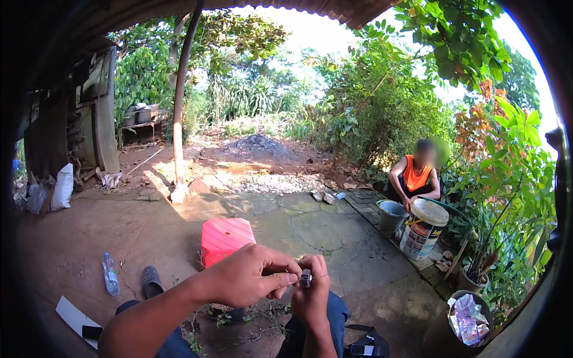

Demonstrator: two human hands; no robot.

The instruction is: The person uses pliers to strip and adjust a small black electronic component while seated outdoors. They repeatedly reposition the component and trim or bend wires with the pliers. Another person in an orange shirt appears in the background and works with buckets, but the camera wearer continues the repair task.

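Note:
In front of my knees my two hands meet. My right hand (311, 292) is closed around a small silver-and-dark piece (305, 278), too small to tell its kind. A thin wire (320, 276) sticks out from it to the right. My left hand (250, 277) reaches across with thumb and forefinger pinched against the left side of that piece; what lies between those fingertips is hidden. Below the hands, thin leafy twigs (271, 316) spread between my legs. Just beyond my left hand stands a red plastic stool (225, 234).
Left on the concrete lie a plastic bottle (111, 274), a grey clog (151, 280) and a white board (74, 319). A black bag (367, 345) sits by my right leg. At right, a person in orange (416, 176) crouches behind a grey bucket (391, 216) and white pail (422, 230); nearer stands a trash bin (468, 322).

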